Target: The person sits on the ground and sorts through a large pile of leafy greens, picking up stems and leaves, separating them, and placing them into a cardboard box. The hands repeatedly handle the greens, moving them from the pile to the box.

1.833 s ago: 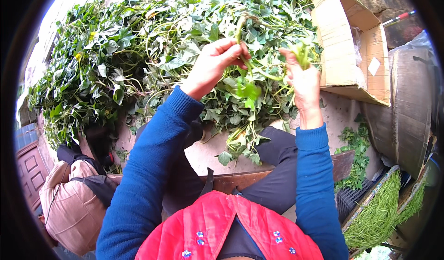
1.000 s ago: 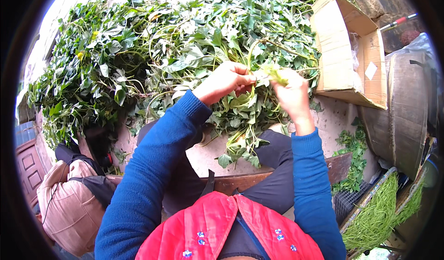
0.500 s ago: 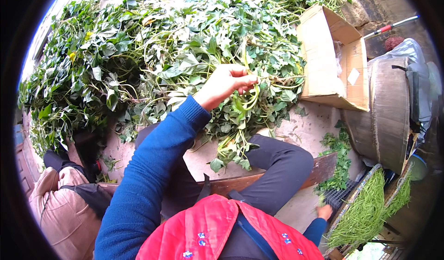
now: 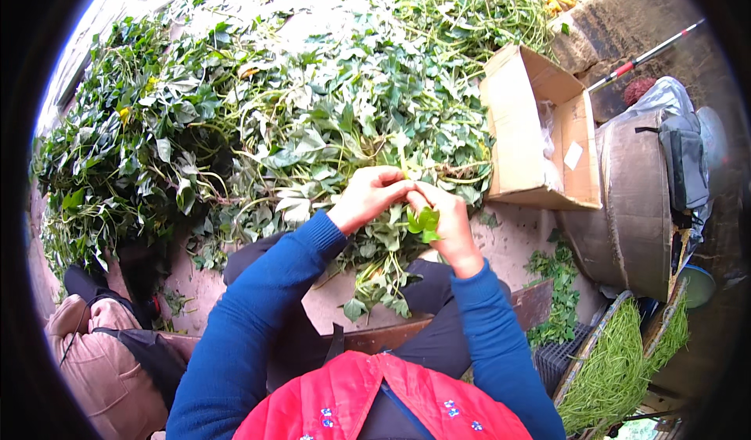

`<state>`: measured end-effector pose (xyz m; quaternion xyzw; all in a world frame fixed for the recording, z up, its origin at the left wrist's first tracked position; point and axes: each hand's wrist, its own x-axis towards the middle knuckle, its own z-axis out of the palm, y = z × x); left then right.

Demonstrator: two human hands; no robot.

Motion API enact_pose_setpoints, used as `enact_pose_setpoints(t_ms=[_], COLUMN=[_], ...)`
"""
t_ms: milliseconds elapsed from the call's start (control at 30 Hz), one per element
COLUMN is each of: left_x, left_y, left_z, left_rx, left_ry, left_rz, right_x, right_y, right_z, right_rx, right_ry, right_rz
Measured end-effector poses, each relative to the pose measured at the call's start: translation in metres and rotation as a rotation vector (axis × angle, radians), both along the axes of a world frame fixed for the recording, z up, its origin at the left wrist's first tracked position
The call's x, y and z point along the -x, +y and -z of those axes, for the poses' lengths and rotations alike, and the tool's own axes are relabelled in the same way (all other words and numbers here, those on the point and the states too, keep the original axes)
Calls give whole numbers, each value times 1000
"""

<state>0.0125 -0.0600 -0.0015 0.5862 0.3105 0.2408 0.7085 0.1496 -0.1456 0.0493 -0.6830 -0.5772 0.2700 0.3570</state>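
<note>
Both hands meet in front of me, over the near edge of a large heap of green leafy vines (image 4: pixel 313 139). My left hand (image 4: pixel 369 199) is closed in a pinch on a leafy vine stem (image 4: pixel 402 158), whose pale green part stands up past the fingertips. Right beside it, touching its fingers, my right hand (image 4: pixel 452 225) pinches the same stem. A bright green leaf (image 4: pixel 425 222) hangs under the fingers of the right hand. The exact spot where the fingers grip is partly hidden by them.
At the right stands an open cardboard box (image 4: pixel 508 127) with clear plastic inside. Beyond it are a large brown drum (image 4: pixel 630 197) and a red and white pole (image 4: pixel 626 68). Baskets of thin green stalks (image 4: pixel 606 369) stand lower right, near loose leaves (image 4: pixel 562 287). Another person (image 4: pixel 106 354) sits at left.
My right hand has come up from beside the stalk basket at the lower right to meet my left hand at the vine stem. The left hand has moved slightly nearer to me.
</note>
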Motion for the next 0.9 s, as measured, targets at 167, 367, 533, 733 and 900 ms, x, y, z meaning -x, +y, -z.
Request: enact_pose_setpoints(t_ms=[167,367,533,733,900], left_x=[13,29,33,38,24], left_y=[15,10,17,29,-1], left_z=[0,7,13,1,-2], left_rx=[289,633,626,-139,-827], left_ry=[13,-4,-28,90,297], left_rz=[-171,-50,-128,-457,-192], right_x=[1,31,59,-17,-7], right_y=[-5,-20,-18,45,55], right_z=[9,4,-24,-43,-19], right_rx=[45,-224,-415,-170,125], right_ry=[-100,-242,-85,-716,-65], right_rz=[-11,-310,-714,-72,-92])
